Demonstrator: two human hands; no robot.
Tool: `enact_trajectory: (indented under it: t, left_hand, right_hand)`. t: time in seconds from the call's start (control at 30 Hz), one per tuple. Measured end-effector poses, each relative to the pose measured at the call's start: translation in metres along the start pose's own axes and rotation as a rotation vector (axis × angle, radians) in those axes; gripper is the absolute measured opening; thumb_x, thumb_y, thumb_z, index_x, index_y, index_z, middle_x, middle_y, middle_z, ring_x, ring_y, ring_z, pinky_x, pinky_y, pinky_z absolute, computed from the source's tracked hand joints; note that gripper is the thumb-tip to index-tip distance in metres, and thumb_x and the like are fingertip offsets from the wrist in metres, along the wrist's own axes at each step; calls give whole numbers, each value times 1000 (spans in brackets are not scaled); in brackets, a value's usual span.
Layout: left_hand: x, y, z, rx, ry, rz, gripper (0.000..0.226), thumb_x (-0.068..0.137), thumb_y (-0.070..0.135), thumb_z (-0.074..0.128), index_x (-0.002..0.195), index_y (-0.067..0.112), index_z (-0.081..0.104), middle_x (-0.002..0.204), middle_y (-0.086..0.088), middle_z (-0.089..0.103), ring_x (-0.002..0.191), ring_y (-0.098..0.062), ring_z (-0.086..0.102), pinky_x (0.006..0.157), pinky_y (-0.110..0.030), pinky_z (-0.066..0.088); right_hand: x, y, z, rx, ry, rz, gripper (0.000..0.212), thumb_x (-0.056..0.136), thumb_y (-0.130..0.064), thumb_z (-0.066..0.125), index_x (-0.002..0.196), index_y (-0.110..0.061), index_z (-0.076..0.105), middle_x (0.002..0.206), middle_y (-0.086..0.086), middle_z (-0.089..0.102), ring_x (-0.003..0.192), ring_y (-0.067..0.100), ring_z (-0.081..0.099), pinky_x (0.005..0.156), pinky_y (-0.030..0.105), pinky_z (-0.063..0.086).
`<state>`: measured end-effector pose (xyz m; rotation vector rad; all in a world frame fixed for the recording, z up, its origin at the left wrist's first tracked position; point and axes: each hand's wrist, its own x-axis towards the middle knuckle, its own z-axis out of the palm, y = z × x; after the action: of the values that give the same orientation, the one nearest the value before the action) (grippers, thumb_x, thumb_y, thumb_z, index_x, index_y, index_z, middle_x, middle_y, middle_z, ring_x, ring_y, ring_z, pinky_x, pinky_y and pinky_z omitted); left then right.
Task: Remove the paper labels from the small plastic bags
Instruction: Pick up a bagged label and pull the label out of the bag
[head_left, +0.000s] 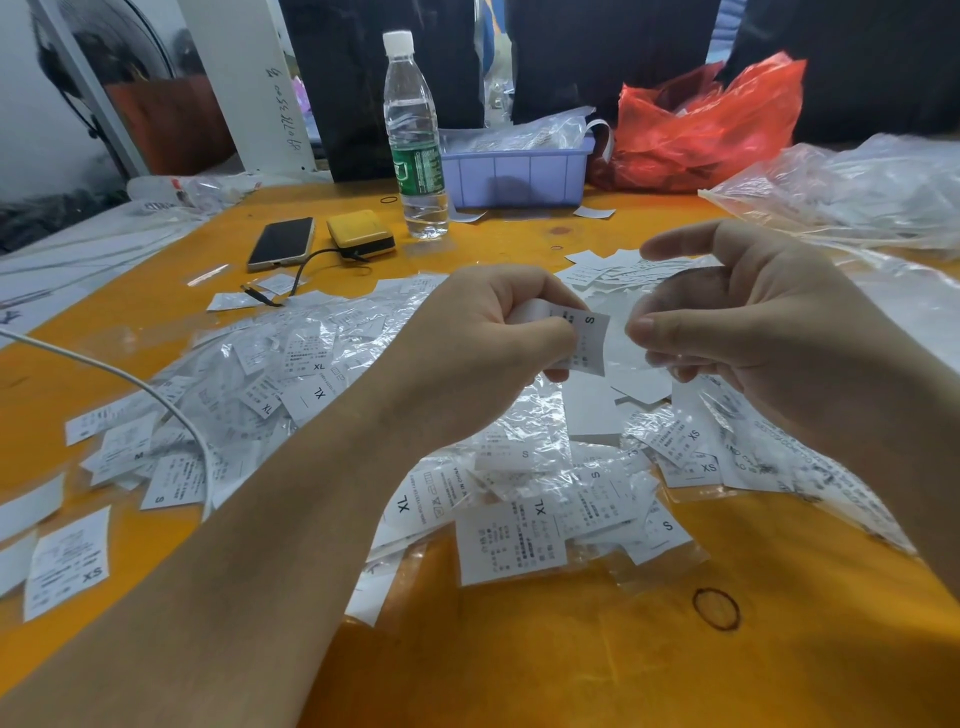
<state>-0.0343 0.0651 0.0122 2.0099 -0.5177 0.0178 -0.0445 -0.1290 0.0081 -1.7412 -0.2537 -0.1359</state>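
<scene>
My left hand (498, 332) pinches a white paper label printed "S" (584, 338) above the heap of small clear plastic bags (519, 467); my right hand (748, 322) hovers loose just beside. I should slide it straight, keeping the film flat.

The paper label (584, 338) pinched in the left hand (498, 332) carries a bold "S" at its upper corner; its smaller print is too fine to read. Among the pile of labelled bags (467, 467) on the table, size marks "XL", "S", "XS" and "M" show on separate labels, and one strip seems to read "MADE IN CHINA". A loose label (70, 564) at the near left is marked "XS". Handwritten digits run down the white post (249, 88), roughly "07783500".
</scene>
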Motion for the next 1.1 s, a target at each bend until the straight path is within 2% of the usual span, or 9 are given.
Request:
enact_trajectory:
  t: [0.07,0.23,0.37,0.6,0.67,0.8,0.97,1.1]
  left_hand:
    - [0,1,1,0,-3,1,19,89,4,60,85,17,72,67,9,65,56,-1,58,52,-14,44]
    - [-1,1,2,4,-19,3,17,91,6,61,86,18,71,73,6,65,57,0,57,52,-14,44]
    - [0,0,1,16,-21,4,16,91,9,62,85,21,72,79,2,65,62,-5,55,54,-17,46]
    - [0,-1,1,-10,-39,7,9,88,16,66,85,22,73,78,3,66,62,-3,55,53,-15,44]
    - [0,-1,1,-28,-44,12,6,86,20,67,85,20,73,75,3,65,61,-5,56,53,-16,45]
    - [0,-2,1,-49,-7,29,12,92,13,65,83,17,73,74,0,64,60,-8,55,53,-17,45]
    - [1,-3,3,-90,19,23,12,92,12,65,81,15,71,75,-1,63,59,-9,54,52,-17,44]
    - [2,-4,5,-178,5,2,8,85,19,67,82,12,69,72,-2,62,57,-10,54,52,-22,45]
  right_hand:
    - [-1,0,1,-10,-14,0,48,72,1,75,113,-18,57,73,5,73,60,15,65,54,28,47]
    - [-1,-1,4,25,-53,11,62,54,-15,75,114,-16,56,71,6,71,56,15,63,49,24,47]
    - [-1,-1,3,27,-71,19,64,53,-17,75,114,-16,57,70,5,71,56,16,63,49,24,46]
    - [-2,-3,4,47,-98,14,65,50,-18,76,112,-16,59,70,5,72,57,14,63,49,22,46]
    - [-2,-3,4,75,-109,6,65,50,-13,77,112,-14,59,69,6,71,55,13,62,48,21,45]
    - [-2,-3,5,122,-141,1,65,52,-4,75,114,-8,57,67,7,71,53,13,61,45,21,43]
    - [-3,-4,7,92,-150,-10,66,52,-7,76,115,-10,57,67,5,70,54,13,61,46,21,44]
    - [-3,-3,8,79,-131,-10,66,51,-10,77,114,-11,58,68,7,71,55,14,61,47,22,45]
